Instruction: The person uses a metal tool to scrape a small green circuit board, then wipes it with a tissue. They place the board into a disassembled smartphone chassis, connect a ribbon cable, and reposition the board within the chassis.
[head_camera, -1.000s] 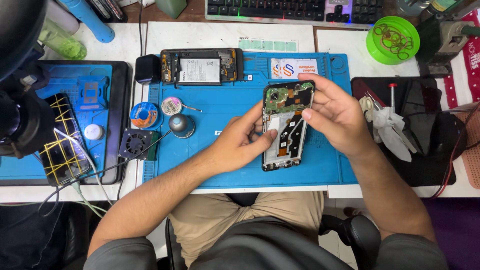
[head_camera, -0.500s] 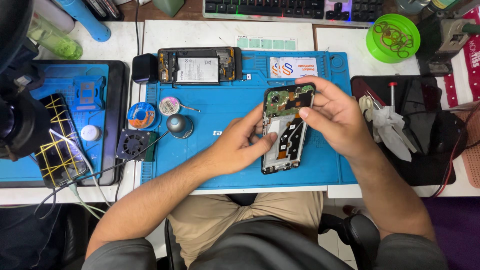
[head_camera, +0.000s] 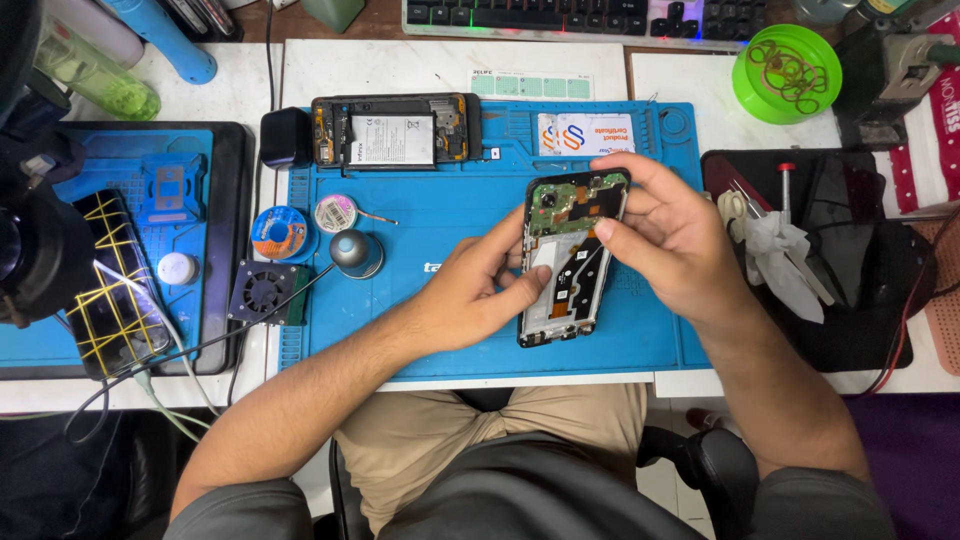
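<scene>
An opened phone (head_camera: 567, 262) with its back cover off lies tilted over the blue work mat (head_camera: 450, 200), showing a green circuit board at the top and black parts below. My left hand (head_camera: 478, 296) grips its left edge, thumb on the white middle area. My right hand (head_camera: 670, 240) holds the upper right corner, with the forefinger pressing on the inner parts near the board.
A second opened phone (head_camera: 392, 130) with its battery showing lies at the mat's far edge. Solder spools (head_camera: 280, 232), a round metal weight (head_camera: 356, 252) and a small fan (head_camera: 262, 292) sit left. A green bowl (head_camera: 786, 72), tweezers, tissue and a keyboard (head_camera: 580, 18) are farther off.
Both hands stay on the opened phone. My right forefinger has shifted slightly over the inner parts, and the view has moved a little.
</scene>
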